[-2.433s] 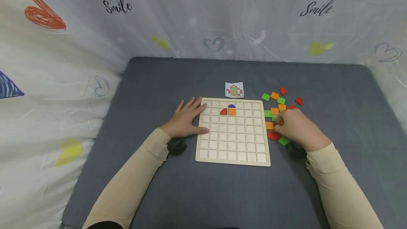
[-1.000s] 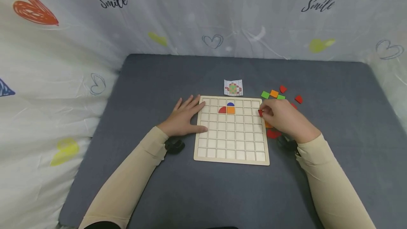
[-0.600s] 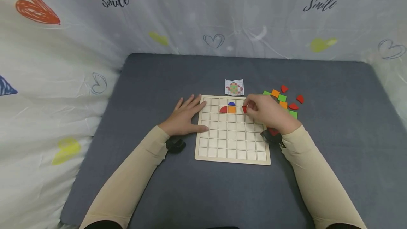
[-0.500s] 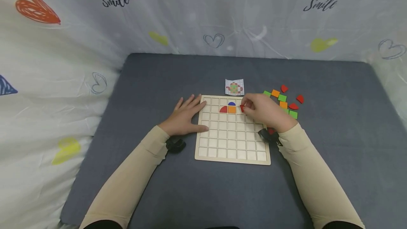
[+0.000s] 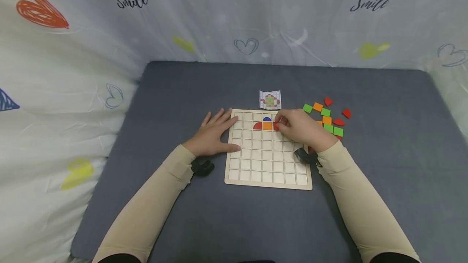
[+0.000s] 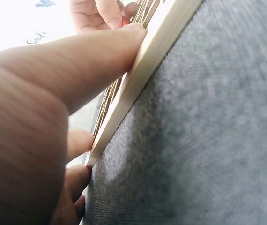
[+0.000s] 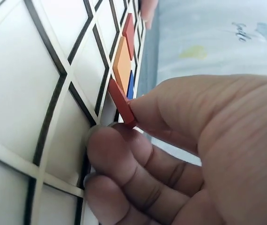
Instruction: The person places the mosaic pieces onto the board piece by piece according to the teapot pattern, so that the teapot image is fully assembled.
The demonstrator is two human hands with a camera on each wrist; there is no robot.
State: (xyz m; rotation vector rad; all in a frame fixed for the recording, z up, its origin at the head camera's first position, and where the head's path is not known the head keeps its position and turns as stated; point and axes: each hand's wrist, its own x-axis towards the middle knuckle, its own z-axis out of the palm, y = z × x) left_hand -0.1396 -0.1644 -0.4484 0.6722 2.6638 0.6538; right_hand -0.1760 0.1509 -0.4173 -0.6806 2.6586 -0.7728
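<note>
A pale wooden grid board [image 5: 268,186] lies on the table. My left hand [image 5: 212,136] rests on its left edge, fingers spread and fairly straight. Three tiles sit in cells near the far side: a red rounded one [image 5: 257,126], an orange square [image 5: 267,126] and a blue half-round [image 5: 267,119]. Between thumb and fingers my right hand [image 5: 305,127] pinches a red tile [image 7: 122,103] at the cell right of the orange square. In the right wrist view that tile is tilted, one end close against the orange square [image 7: 122,61].
Beyond the board lies a small printed card [image 5: 270,100] with a teapot-like pattern. Loose green [image 5: 307,108], orange [image 5: 317,107] and red tiles [image 5: 346,113] are scattered to the right, some hidden behind the right hand. A patterned curtain [image 5: 219,19] hangs behind the grey table [image 5: 204,222].
From the loose tiles, my right hand has moved left over the board with a red tile, now beside the orange square. The left hand has stayed on the board's edge.
</note>
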